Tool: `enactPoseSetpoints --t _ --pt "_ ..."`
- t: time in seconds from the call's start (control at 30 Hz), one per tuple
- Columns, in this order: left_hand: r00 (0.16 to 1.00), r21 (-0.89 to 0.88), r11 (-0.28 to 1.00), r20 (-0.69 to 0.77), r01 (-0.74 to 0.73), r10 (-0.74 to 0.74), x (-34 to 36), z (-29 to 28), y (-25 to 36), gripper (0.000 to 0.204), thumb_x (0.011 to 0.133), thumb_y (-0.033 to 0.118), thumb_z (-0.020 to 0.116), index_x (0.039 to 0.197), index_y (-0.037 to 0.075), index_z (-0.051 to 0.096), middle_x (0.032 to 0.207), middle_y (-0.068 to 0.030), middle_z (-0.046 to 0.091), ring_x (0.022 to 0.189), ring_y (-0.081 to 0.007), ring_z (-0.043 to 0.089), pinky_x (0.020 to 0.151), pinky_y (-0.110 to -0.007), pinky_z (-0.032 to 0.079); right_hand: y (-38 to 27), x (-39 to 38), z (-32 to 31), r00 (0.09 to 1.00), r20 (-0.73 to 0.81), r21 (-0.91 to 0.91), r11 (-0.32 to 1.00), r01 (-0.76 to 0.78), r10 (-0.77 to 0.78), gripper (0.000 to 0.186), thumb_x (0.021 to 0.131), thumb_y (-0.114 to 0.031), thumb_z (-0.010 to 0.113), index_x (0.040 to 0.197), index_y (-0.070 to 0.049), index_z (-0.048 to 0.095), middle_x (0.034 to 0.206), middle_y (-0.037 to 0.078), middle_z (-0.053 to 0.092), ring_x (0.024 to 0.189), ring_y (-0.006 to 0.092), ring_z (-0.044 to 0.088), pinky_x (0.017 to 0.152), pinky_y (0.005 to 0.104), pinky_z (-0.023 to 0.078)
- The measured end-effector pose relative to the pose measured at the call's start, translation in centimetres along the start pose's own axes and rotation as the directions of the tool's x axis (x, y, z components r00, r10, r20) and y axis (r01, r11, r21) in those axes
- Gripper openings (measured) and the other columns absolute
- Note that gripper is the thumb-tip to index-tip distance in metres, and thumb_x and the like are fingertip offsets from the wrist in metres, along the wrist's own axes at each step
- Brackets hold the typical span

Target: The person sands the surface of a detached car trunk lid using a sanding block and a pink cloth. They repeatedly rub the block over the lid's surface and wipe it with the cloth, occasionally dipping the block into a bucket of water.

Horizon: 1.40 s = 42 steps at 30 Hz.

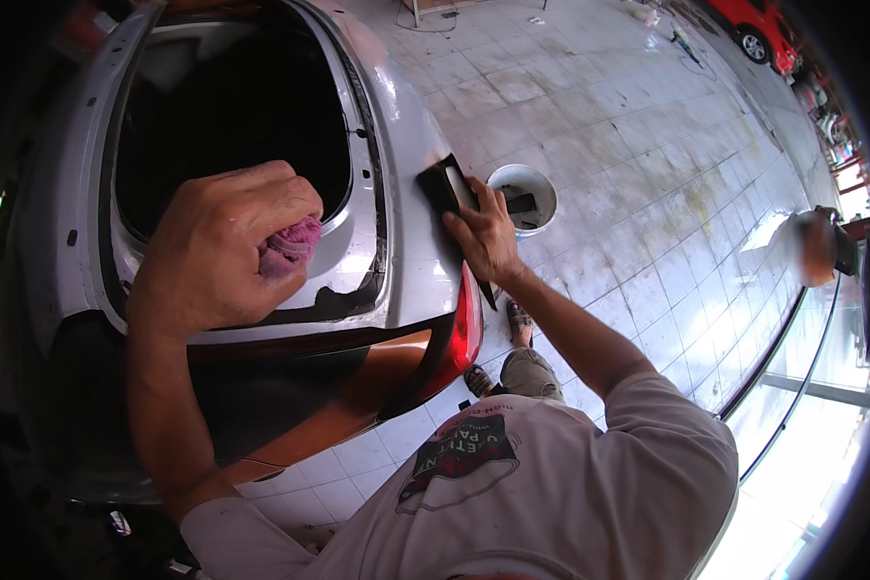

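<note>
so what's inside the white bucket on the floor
The white bucket on the tiled floor holds a dark flat block near its right side, against a pale interior. The right hand, pressing a black sanding block on the car body, covers its left rim.

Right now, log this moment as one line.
left hand: fist around pink rag | right hand: pressing black sanding block on grey car body | white bucket on floor

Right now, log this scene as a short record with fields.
Left hand: left hand closed in a fist on a pink cloth
Right hand: right hand pressing a black sanding block flat on the car body
Work surface: silver car rear, boot open
Nearby: white bucket on the tiled floor
Background: red car
</note>
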<state>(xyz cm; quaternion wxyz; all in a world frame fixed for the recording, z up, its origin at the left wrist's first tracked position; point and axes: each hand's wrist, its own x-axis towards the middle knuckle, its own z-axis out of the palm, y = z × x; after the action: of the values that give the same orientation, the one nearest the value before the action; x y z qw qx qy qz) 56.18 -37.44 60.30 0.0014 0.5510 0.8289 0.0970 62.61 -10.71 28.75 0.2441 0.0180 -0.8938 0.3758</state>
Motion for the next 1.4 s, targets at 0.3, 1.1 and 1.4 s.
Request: enactPoseSetpoints --t 0.3,1.1,1.4 --pt "1.000 0.017 1.000 -0.020 0.015 -0.015 1.2 0.7 -1.6 0.024 0.075 0.003 0.081 0.096 0.002 0.070 0.090 -0.0133 0.069 0.080 -0.0319 0.071 0.071 -0.039 0.057 4.9 8.7 3.6 0.997 0.037 -0.274 0.960 -0.054 0.066 0.040 0.106 -0.041 0.055 0.127 -0.016 0.077 0.143 0.028 0.058 0.125 0.0483 0.054 0.108 0.0526 0.045" --pt "0.977 0.030 0.999 -0.211 0.034 -0.027 0.0 0.9 -0.6 0.011 0.073 0.006 0.073 0.073 0.003 0.063 0.073 -0.0129 0.066 0.071 -0.0333 0.069 0.068 -0.046 0.054 5.5 16.4 2.6 0.962 0.075 -0.153 0.956 -0.250 0.263 0.050 0.108 -0.045 0.050 0.112 -0.006 0.080 0.134 0.026 0.067 0.133 0.0469 0.054 0.103 0.0573 0.047" --pt "0.943 -0.009 1.000 -0.333 0.017 -0.019 -2.2 0.5 -1.2 0.008 0.073 0.003 0.071 0.073 0.002 0.063 0.072 -0.0142 0.066 0.069 -0.0323 0.069 0.068 -0.044 0.055 0.0 1.7 0.6 0.980 0.086 0.000 0.984 0.179 -0.179 0.045 0.112 -0.032 0.051 0.136 0.001 0.070 0.159 0.024 0.051 0.141 0.0437 0.049 0.122 0.0496 0.031"
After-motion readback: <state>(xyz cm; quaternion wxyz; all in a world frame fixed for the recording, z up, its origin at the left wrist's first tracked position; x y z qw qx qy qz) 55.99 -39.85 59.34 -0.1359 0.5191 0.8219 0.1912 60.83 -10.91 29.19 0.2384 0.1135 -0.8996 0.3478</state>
